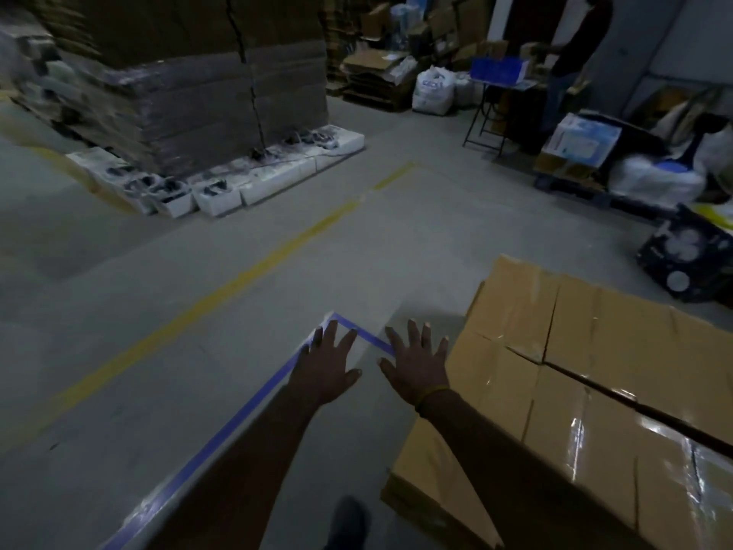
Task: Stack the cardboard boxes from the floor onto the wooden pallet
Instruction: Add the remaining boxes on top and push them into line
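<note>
Head view shows the left hand (pixel 327 365) and right hand (pixel 416 367) spread flat, holding nothing, over the floor (pixel 238 391). Stacked cardboard boxes (pixel 595 371) sit just right; no pallet visible. Likely between boxes; next means finding and gripping another.

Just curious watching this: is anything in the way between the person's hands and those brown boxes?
Nothing visible. Both hands, left hand and right hand, hover open over bare floor, and the cardboard boxes sit just right of the right hand.
</note>
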### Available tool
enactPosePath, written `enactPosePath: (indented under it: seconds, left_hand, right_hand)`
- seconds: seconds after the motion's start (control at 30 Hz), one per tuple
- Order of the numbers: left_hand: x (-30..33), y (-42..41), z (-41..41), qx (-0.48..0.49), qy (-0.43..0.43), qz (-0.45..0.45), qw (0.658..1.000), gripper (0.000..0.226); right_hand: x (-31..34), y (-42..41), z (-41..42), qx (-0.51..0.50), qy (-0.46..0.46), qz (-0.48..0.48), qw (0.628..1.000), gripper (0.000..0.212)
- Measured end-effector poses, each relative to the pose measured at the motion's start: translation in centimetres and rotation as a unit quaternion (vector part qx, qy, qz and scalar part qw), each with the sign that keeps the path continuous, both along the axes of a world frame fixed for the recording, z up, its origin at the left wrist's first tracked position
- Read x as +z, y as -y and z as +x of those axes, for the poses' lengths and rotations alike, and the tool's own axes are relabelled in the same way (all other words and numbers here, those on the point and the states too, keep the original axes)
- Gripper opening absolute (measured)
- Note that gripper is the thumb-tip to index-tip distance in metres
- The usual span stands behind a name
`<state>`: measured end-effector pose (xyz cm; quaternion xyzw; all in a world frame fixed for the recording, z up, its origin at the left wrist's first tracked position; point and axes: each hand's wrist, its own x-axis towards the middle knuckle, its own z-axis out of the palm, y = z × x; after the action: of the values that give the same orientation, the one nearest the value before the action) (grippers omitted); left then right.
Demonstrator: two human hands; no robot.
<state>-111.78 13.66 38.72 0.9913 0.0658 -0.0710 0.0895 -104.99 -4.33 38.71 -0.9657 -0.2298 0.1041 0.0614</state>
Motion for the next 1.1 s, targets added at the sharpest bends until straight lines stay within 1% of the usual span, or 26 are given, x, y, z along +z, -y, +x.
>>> enactPosePath:
  seconds: [0.13, 0.27, 0.43, 0.57, 0.73, 0.87, 0.97, 1.1]
  left_hand:
    - [-0.7, -4.2, 6.9, -0.019, 0.006, -0.018, 1.0, 0.081]
    - [-0.5, -9.1, 14.0, -0.023, -0.009, -0.027, 0.999, 0.082]
    - [1.1, -13.7, 22.9, -0.033, 0.003, -0.032, 0.999, 0.079]
    - [0.8, -16.4, 29.0, -0.053, -0.005, -0.026, 0.998, 0.08]
    - [0.8, -19.6, 38.9, -0.094, -0.018, -0.022, 0.995, 0.081]
    - [0.5, -21.5, 48.2, -0.148, -0.019, -0.02, 0.989, 0.081]
    - [0.6, -23.1, 55.1, -0.199, -0.022, -0.01, 0.98, 0.082]
    - [1.4, -23.8, 64.3, -0.257, -0.022, -0.011, 0.966, 0.081]
  right_hand:
    - [-0.3, -4.1, 6.3, 0.002, -0.014, 0.031, 0.999, 0.063]
    - [0.0, -7.7, 13.4, 0.009, -0.003, 0.028, 1.0, 0.058]
    - [0.7, -11.9, 22.6, -0.028, 0.002, 0.02, 0.999, 0.06]
    - [0.5, -13.9, 27.4, -0.045, -0.001, 0.022, 0.999, 0.062]
    - [0.0, -15.3, 34.5, -0.099, -0.011, 0.016, 0.995, 0.062]
    - [-0.8, -16.1, 41.8, -0.157, -0.01, -0.001, 0.987, 0.063]
    - [-1.2, -17.3, 46.4, -0.213, -0.015, -0.007, 0.977, 0.065]
    - [-0.2, -19.1, 52.1, -0.279, -0.012, 0.008, 0.96, 0.065]
